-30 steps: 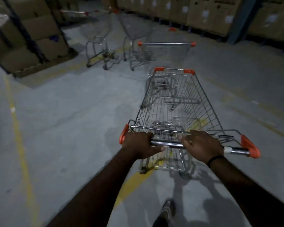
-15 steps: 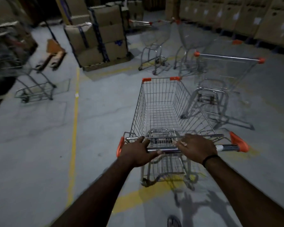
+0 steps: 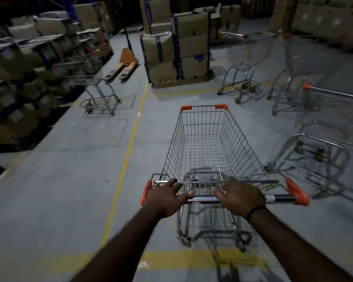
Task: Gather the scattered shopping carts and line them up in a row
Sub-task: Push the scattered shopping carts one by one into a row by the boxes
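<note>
Both hands, left (image 3: 165, 197) and right (image 3: 238, 197), wrap the cart (image 3: 204, 143) handle (image 3: 202, 199). Light, stiff, free-rolling; grip wider. Other carts (image 3: 322, 139) at 2 o'clock.

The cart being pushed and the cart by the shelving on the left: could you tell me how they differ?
The pushed cart is held at its handle by the left hand and right hand; the shelf-side cart stands unattended. The pushed cart is near and sharp, right of the yellow floor line; the other is farther, blurred, left of it. Both are wire carts, upright.
</note>
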`<action>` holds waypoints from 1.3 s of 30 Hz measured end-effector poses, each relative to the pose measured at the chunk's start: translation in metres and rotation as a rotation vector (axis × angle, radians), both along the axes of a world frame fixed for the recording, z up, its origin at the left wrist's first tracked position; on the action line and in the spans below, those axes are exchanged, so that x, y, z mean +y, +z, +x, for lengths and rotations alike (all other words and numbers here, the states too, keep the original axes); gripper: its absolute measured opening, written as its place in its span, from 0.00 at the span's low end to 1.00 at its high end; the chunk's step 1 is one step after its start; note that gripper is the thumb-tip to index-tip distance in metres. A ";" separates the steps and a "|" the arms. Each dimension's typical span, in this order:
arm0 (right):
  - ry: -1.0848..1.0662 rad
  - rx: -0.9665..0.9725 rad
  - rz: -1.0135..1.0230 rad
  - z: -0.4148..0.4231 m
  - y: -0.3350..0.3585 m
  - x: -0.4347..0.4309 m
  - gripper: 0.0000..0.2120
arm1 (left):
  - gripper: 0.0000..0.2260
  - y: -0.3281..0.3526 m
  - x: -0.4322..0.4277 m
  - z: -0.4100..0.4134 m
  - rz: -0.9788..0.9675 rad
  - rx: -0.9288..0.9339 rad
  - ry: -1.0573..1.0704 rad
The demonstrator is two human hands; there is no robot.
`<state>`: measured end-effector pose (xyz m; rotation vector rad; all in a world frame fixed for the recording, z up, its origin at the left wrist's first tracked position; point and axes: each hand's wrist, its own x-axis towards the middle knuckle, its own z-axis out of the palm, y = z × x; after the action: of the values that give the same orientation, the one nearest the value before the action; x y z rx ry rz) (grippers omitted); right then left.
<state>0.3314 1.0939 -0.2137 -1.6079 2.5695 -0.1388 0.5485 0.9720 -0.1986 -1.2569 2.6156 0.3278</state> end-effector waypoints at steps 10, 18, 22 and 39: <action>0.133 0.010 -0.013 -0.024 -0.001 -0.074 0.41 | 0.45 -0.002 -0.043 -0.012 -0.008 0.022 0.188; 0.235 0.036 -0.017 -0.051 0.001 -0.162 0.38 | 0.47 -0.005 -0.112 -0.031 0.015 0.026 0.295; 0.320 0.036 -0.004 -0.064 0.009 -0.216 0.33 | 0.46 -0.006 -0.160 -0.043 0.056 0.021 0.332; 0.464 0.069 -0.024 -0.110 0.000 -0.486 0.39 | 0.39 0.006 -0.375 -0.082 0.091 0.002 0.516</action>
<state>0.2212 0.6081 -0.2136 -2.1958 2.1674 -0.0739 0.4666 0.5967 -0.1929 -1.8820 2.2089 0.5226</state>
